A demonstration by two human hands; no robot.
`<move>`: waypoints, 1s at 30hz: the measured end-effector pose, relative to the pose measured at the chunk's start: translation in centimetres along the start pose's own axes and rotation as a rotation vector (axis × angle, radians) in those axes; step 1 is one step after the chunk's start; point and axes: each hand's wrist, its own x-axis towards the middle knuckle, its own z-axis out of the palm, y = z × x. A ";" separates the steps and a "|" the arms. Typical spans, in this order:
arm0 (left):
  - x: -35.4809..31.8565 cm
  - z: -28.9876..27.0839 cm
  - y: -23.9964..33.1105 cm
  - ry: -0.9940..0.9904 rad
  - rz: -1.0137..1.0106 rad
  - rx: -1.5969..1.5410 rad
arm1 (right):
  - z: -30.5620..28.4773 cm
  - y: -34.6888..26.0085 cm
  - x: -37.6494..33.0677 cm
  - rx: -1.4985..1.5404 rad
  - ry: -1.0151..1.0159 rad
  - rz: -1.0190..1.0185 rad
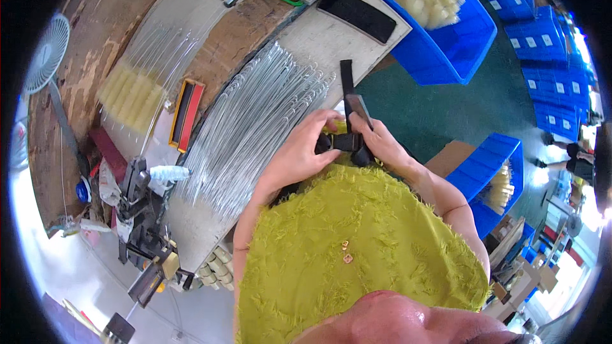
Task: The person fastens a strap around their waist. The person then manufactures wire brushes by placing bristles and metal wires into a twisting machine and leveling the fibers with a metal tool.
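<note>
Left hand is curled round a boxy black buckle by the fringed yellow-green top, right hand pinching its flat black strap. Half hidden, probably light, stiff plastic; grip its sides.

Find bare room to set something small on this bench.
Free: the pale patch between the black phone and the hooked ends of the metal wires; the bench corner below them; the brown strip above the red-and-black box. Crowded: under the wires, and where left hand and right hand hold a black strap.
</note>
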 end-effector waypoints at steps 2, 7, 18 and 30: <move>-1.4 -0.7 -0.5 -0.067 -0.079 0.001 | 0.3 -0.8 0.0 -0.183 -0.097 -0.047; -4.4 -1.2 -1.0 -0.076 -0.245 -0.093 | 1.4 -1.0 0.8 -0.569 -0.308 -0.156; -20.5 -0.1 0.7 0.254 -0.790 0.047 | -0.9 1.4 -0.4 -0.572 -0.194 -0.461; -32.9 13.9 -8.2 0.390 -0.523 -0.119 | -7.4 4.6 -2.2 -0.563 -0.477 -0.042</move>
